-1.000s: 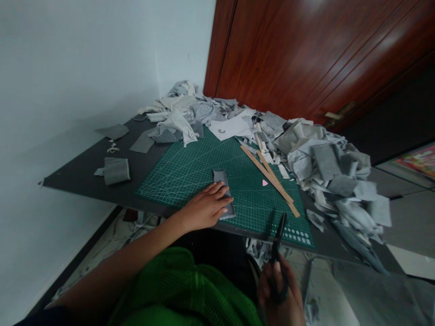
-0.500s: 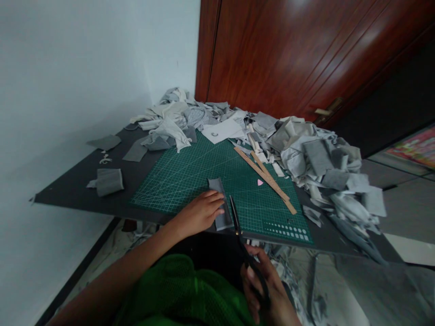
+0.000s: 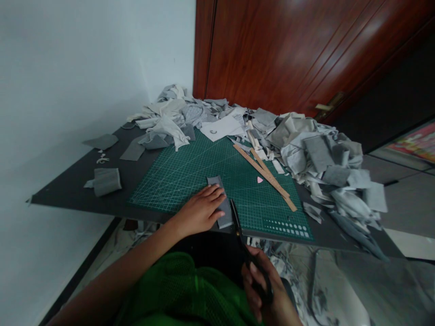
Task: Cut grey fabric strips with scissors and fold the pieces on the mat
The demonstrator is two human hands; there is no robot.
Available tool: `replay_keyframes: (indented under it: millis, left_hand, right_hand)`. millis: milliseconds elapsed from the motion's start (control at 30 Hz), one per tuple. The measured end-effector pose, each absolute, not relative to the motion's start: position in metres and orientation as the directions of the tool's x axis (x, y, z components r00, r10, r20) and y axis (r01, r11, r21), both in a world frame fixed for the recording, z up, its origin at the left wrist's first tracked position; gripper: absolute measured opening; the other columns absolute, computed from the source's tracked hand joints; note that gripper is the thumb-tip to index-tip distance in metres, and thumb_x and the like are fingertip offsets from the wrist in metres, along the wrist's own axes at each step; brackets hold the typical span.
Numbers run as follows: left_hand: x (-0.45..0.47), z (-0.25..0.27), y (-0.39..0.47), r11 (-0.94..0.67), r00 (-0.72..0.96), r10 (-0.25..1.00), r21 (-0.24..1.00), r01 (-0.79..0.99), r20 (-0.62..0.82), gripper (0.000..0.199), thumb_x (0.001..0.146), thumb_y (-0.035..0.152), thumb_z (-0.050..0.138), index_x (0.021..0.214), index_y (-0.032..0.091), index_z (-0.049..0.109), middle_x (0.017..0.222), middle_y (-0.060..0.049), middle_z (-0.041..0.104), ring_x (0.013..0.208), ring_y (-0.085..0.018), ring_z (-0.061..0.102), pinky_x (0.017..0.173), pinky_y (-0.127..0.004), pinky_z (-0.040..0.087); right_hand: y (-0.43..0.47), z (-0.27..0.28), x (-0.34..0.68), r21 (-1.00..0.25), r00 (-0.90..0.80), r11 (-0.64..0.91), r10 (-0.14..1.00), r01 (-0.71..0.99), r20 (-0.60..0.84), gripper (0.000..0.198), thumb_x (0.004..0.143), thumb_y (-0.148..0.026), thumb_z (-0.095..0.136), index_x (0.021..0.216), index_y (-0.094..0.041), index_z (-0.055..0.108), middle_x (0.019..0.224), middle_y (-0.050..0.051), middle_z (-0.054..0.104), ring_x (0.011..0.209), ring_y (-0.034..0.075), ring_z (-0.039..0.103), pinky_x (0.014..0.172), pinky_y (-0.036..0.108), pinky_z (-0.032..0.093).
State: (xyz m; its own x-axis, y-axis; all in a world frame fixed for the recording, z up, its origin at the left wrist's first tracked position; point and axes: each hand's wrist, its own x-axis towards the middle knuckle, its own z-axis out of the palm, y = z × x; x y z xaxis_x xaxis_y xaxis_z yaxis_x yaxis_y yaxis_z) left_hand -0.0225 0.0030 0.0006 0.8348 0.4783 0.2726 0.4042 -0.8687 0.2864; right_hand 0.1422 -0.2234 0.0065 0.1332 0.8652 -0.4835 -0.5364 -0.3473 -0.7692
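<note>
A narrow grey strip of fabric (image 3: pixel 225 219) lies on the green cutting mat (image 3: pixel 183 172) at its front edge. My left hand (image 3: pixel 202 211) rests flat on the strip with its fingers stretched out, covering the strip's middle. In my right hand (image 3: pixel 263 283) is a pair of black-handled scissors (image 3: pixel 237 226), held at the table's front edge. Their blades point away from me and lie beside the strip's right edge. They look closed or nearly so.
Two wooden rulers (image 3: pixel 268 176) cross on the mat, near a small pink piece (image 3: pixel 260 179). Heaps of grey and white fabric (image 3: pixel 299 145) line the back and right. A folded grey piece (image 3: pixel 107 181) lies at left; a white sheet (image 3: pixel 222 128) is at the back.
My left hand has flattened out on the strip and shifted slightly, and the strip lies flatter. The scissors remain nearly in place beside it. The view has shifted slightly.
</note>
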Motion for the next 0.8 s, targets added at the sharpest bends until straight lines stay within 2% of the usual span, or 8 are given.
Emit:
replay_keyframes:
  millis: [200, 367, 533, 700, 800]
  left_hand:
    - [-0.022, 0.002, 0.003, -0.877, 0.846, 0.46, 0.282, 0.388, 0.27, 0.08, 0.087, 0.066, 0.068, 0.146, 0.015, 0.05, 0.157, -0.018, 0.048, 0.152, -0.035, 0.036, 0.126, -0.052, 0.027]
    - [-0.022, 0.0, 0.003, -0.878, 0.85, 0.461, 0.27, 0.395, 0.257, 0.085, 0.085, 0.069, 0.068, 0.149, 0.016, 0.048, 0.159, -0.017, 0.046, 0.153, -0.036, 0.035, 0.127, -0.052, 0.025]
    - [-0.022, 0.004, 0.003, -0.875, 0.852, 0.461, 0.288, 0.389, 0.249, 0.096, 0.081, 0.081, 0.063, 0.149, 0.014, 0.05, 0.158, -0.02, 0.047, 0.152, -0.038, 0.035, 0.126, -0.055, 0.026]
    - [-0.022, 0.006, 0.0, -0.866, 0.834, 0.483, 0.285, 0.41, 0.268, 0.077, 0.092, 0.069, 0.06, 0.149, 0.018, 0.051, 0.155, -0.015, 0.051, 0.151, -0.033, 0.038, 0.125, -0.053, 0.03]
    - [-0.022, 0.003, -0.001, -0.86, 0.825, 0.497, 0.282, 0.426, 0.269, 0.07, 0.096, 0.064, 0.058, 0.15, 0.019, 0.05, 0.157, -0.015, 0.049, 0.151, -0.032, 0.038, 0.124, -0.053, 0.031]
  right_hand:
    - [-0.217, 0.015, 0.161, -0.852, 0.283, -0.332, 0.841, -0.406, -0.462, 0.067, 0.078, -0.059, 0.084, 0.126, -0.023, 0.054, 0.065, -0.011, 0.052, 0.04, 0.004, 0.037, 0.032, 0.012, 0.032]
    - [-0.209, 0.023, 0.18, -0.894, 0.24, -0.388, 0.867, -0.222, -0.436, 0.069, 0.083, -0.058, 0.081, 0.131, -0.018, 0.051, 0.058, -0.013, 0.048, 0.04, 0.005, 0.036, 0.035, 0.014, 0.033]
    - [-0.208, 0.022, 0.184, -0.89, 0.235, -0.403, 0.863, -0.215, -0.448, 0.07, 0.083, -0.059, 0.08, 0.132, -0.019, 0.051, 0.059, -0.012, 0.047, 0.043, 0.006, 0.038, 0.036, 0.015, 0.035]
    - [-0.208, 0.023, 0.185, -0.876, 0.232, -0.416, 0.852, -0.244, -0.469, 0.071, 0.079, -0.06, 0.082, 0.132, -0.021, 0.055, 0.063, -0.01, 0.05, 0.044, 0.007, 0.041, 0.035, 0.015, 0.033]
    - [-0.207, 0.019, 0.195, -0.897, 0.207, -0.417, 0.874, -0.146, -0.44, 0.067, 0.08, -0.058, 0.081, 0.132, -0.023, 0.058, 0.061, -0.01, 0.051, 0.043, 0.009, 0.042, 0.034, 0.016, 0.034]
